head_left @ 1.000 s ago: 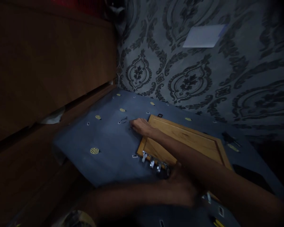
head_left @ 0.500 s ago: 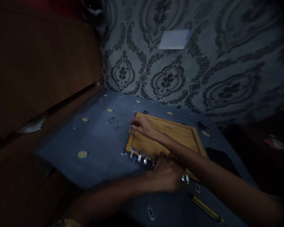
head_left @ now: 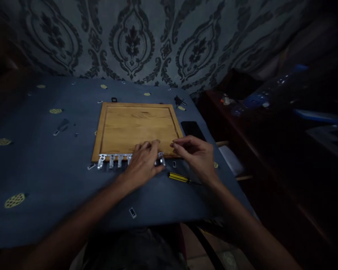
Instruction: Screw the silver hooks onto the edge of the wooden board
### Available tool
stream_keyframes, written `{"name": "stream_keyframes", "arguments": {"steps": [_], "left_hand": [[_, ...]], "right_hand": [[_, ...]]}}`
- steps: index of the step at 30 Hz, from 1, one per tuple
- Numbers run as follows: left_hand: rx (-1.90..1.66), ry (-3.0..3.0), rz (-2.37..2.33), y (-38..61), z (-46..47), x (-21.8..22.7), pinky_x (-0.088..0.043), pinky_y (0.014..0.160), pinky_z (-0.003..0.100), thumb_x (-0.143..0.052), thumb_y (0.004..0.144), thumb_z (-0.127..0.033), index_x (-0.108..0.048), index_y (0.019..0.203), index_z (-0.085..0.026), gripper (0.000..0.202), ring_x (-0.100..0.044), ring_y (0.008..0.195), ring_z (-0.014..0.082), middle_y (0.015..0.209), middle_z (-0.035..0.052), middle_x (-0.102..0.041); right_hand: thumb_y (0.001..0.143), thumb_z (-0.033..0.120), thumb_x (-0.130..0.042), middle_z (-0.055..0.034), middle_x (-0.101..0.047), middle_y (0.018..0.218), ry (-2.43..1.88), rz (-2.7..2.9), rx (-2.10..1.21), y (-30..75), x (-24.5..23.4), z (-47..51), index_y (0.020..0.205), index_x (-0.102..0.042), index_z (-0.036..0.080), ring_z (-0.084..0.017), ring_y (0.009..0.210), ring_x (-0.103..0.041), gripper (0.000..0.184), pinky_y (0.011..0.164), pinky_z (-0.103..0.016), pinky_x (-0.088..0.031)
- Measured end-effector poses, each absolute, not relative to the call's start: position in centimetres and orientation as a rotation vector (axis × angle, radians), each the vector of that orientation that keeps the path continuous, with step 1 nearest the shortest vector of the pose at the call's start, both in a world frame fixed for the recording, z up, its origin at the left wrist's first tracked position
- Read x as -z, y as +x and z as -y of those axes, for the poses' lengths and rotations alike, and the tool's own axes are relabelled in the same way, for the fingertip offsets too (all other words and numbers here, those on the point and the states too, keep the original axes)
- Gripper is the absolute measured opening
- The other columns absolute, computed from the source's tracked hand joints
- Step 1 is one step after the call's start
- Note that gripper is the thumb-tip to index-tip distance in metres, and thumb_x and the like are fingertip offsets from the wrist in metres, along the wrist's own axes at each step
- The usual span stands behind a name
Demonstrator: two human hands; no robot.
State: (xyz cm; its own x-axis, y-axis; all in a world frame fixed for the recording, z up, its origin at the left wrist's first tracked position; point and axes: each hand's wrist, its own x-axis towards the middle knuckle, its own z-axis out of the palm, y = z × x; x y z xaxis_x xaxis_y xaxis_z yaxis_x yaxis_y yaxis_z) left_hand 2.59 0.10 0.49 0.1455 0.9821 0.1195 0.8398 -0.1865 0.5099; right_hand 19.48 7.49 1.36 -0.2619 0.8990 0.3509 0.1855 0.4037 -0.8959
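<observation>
A silver metal strip with a row of hooks (head_left: 119, 160) lies along the near edge of a rectangular yellow-brown wooden board with a raised border (head_left: 135, 127), its hooks jutting out past the wood towards the person. The left hand (head_left: 142, 163) rests palm down across the strip and that edge, fingers bent onto the board and thumb set apart from them on the near side; I cannot tell whether it grips the strip. The right hand (head_left: 195, 153) is at the board's near right corner, thumb and forefinger brought close together at the tips; whether anything is pinched between them is too small to tell. Just below it lies a yellow-and-black screwdriver (head_left: 178, 177), its shaft pointing right. A flat black rectangular object (head_left: 193, 130) sits beside the board's right side, and a dark, blurred tool (head_left: 179, 100) lies past the far right corner. Left of the board is a tiny metallic piece (head_left: 76, 134). All rest on a table (head_left: 59, 168) with a blue pineapple-print covering, against a grey patterned wall (head_left: 163, 48).
</observation>
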Motion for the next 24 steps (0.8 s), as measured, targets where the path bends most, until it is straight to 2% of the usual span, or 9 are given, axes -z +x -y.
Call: {"name": "stream_keyframes", "arguments": {"steps": [9, 14, 19, 24], "left_hand": [[-0.602, 2.067, -1.772, 2.8, -0.1, -0.5, -0.043, 0.101, 0.045, -0.077, 0.084, -0.022, -0.037, 0.135, -0.015, 0.065, -0.057, 0.123, 0.0303, 0.127, 0.0126, -0.066], [-0.625, 2.102, -1.779, 2.8, 0.1, -0.3, -0.044, 0.099, 0.044, -0.076, 0.085, -0.022, -0.038, 0.135, -0.016, 0.063, -0.059, 0.118, 0.0292, 0.12, 0.0101, -0.068], [-0.589, 2.134, -1.801, 3.0, 0.1, -0.5, -0.044, 0.097, 0.043, -0.075, 0.085, -0.021, -0.038, 0.136, -0.013, 0.064, -0.059, 0.114, 0.0298, 0.116, 0.0106, -0.068], [-0.58, 2.125, -1.827, 3.1, 0.1, -0.6, -0.044, 0.095, 0.042, -0.075, 0.085, -0.024, -0.041, 0.134, -0.015, 0.06, -0.06, 0.11, 0.0292, 0.115, 0.0103, -0.068]], "right_hand": [[0.084, 0.025, -0.074, -0.0022, -0.077, 0.079, -0.776, 1.981, -0.872, 19.8, 2.3, -8.2, 0.084, -0.078, 0.021, -0.014, 0.07, -0.071, 0.005, 0.064, -0.025, -0.057], [0.085, 0.019, -0.073, -0.0019, -0.078, 0.083, -0.752, 2.03, -0.843, 20.1, 2.9, -8.3, 0.09, -0.078, 0.023, -0.013, 0.072, -0.071, 0.008, 0.067, -0.026, -0.058], [0.087, 0.02, -0.072, -0.0021, -0.078, 0.085, -0.767, 2.05, -0.879, 20.2, 3.1, -8.4, 0.093, -0.079, 0.024, -0.014, 0.075, -0.073, 0.01, 0.07, -0.027, -0.06], [0.088, 0.019, -0.071, -0.002, -0.078, 0.088, -0.717, 2.098, -0.837, 20.2, 3.4, -8.6, 0.096, -0.078, 0.024, -0.013, 0.077, -0.074, 0.012, 0.07, -0.026, -0.06]]}}
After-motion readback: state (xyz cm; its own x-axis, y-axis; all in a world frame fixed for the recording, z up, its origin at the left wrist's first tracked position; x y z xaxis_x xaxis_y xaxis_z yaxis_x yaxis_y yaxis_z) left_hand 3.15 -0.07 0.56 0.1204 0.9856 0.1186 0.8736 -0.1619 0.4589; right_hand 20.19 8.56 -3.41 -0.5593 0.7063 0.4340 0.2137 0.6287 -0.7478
